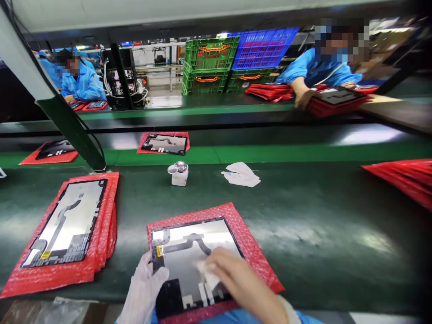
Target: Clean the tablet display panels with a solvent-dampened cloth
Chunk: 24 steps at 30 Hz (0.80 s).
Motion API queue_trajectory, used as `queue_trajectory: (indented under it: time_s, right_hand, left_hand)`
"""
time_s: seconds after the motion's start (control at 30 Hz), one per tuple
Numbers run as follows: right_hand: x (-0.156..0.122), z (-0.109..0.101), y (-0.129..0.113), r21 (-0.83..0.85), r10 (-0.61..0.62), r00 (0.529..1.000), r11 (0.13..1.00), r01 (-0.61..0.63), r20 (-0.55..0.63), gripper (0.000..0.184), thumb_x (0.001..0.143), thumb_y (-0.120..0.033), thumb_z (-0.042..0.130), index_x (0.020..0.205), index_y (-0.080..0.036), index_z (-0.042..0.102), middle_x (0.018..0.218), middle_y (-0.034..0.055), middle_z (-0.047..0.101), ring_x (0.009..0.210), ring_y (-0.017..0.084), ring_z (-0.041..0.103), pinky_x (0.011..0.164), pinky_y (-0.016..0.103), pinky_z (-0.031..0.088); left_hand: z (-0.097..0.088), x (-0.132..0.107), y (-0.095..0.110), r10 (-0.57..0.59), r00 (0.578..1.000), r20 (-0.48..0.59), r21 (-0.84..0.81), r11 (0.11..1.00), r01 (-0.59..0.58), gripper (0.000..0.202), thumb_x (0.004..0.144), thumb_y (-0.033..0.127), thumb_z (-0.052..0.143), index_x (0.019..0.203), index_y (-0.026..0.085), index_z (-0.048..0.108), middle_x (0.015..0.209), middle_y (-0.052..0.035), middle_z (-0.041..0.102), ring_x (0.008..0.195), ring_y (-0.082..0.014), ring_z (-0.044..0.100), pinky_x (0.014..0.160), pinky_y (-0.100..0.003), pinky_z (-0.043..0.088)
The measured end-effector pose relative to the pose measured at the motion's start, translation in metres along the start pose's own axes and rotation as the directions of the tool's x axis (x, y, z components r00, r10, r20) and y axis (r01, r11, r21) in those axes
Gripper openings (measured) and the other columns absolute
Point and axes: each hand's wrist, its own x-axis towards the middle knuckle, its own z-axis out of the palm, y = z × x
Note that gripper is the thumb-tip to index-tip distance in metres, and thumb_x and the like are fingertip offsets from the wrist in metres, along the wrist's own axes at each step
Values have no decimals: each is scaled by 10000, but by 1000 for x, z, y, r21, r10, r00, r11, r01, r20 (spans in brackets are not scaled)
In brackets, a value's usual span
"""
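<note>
A tablet screen panel, its silvery back facing up with a dark ribbon cable across it, lies on a red bubble-wrap bag in front of me. My left hand, in a white glove, grips the panel's left edge, thumb on top. Bare and slightly blurred, my right hand presses a crumpled white cloth against the panel's back. Beyond the panel stand a small white pump bottle with a metal top and a folded white cloth.
At left, another panel rests on stacked red bags. More panels on red bags lie along the green line. Red bags stick in at right. A green post rises at left. Co-workers in blue sit across the line.
</note>
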Motion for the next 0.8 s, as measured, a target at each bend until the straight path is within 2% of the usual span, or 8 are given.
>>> queue_trajectory:
  time_s: [0.07, 0.13, 0.27, 0.4, 0.5, 0.6, 0.7, 0.8]
  right_hand:
    - [10, -22, 11, 18, 74, 983, 997, -72, -166, 210, 902, -239, 407, 906, -216, 615, 888, 49, 617, 842, 184, 604, 780, 295, 485]
    - [21, -31, 22, -9, 61, 975, 998, -65, -215, 251, 901, -226, 385, 959, -210, 629, 963, 71, 608, 904, 193, 589, 824, 314, 472]
    - [31, -18, 40, -92, -84, 995, 992, 89, 60, 330, 886, -143, 362, 1048, -228, 637, 996, 62, 605, 905, 181, 581, 793, 292, 475]
    - [30, -19, 48, -226, -41, 995, 972, 60, 90, 299, 873, -137, 384, 947, -212, 664, 905, 52, 607, 827, 181, 578, 724, 281, 469]
    - [38, -26, 38, -233, -71, 989, 967, 100, 129, 285, 852, -111, 388, 860, -203, 657, 852, 50, 603, 781, 178, 573, 695, 282, 463]
    - [56, -17, 14, -150, -140, 988, 978, 148, 63, 270, 860, -115, 381, 889, -191, 638, 890, 62, 609, 828, 179, 577, 740, 287, 466]
    - [70, 4, -11, -95, -251, 964, 961, 258, 85, 281, 854, -102, 382, 927, -202, 633, 915, 53, 617, 845, 169, 577, 747, 270, 463]
    - [69, 8, -13, -135, -274, 945, 945, 299, 179, 264, 820, -92, 413, 838, -208, 650, 844, 41, 622, 780, 177, 576, 691, 274, 463]
  left_hand:
    - [-1, 2, -4, -14, 1000, 6, -31, 999, 14, 594, 683, 308, 637, 1207, 156, 402, 1136, -130, 662, 1068, -269, 612, 964, -388, 449]
    - [-1, 3, -8, -15, 1000, -2, -25, 1000, 15, 594, 697, 290, 623, 1224, 160, 382, 1193, -122, 630, 1132, -255, 570, 1017, -385, 397]
    - [-3, 7, -10, -7, 1000, -8, 9, 1000, 7, 551, 696, 280, 613, 1201, 173, 418, 1222, -95, 615, 1160, -239, 549, 1028, -364, 385]
    - [0, 3, -8, 26, 998, -49, 32, 999, -25, 530, 692, 272, 613, 1185, 178, 441, 1212, -99, 620, 1158, -247, 548, 1007, -352, 399]
    - [7, -5, -2, 61, 991, -120, 124, 991, -46, 519, 715, 300, 600, 1194, 181, 440, 1183, -86, 632, 1128, -241, 563, 989, -337, 400]
    - [14, -14, 9, 79, 976, -204, 226, 974, -31, 516, 716, 325, 602, 1194, 189, 461, 1096, -68, 668, 1064, -247, 590, 966, -345, 396]
    - [17, -18, 19, 87, 977, -194, 305, 952, -24, 489, 733, 327, 577, 1191, 198, 465, 1086, -69, 659, 1026, -247, 596, 931, -351, 405]
    - [14, -17, 25, 102, 980, -170, 350, 936, -36, 407, 741, 297, 541, 1127, 180, 486, 1050, -76, 649, 964, -225, 608, 872, -326, 434]
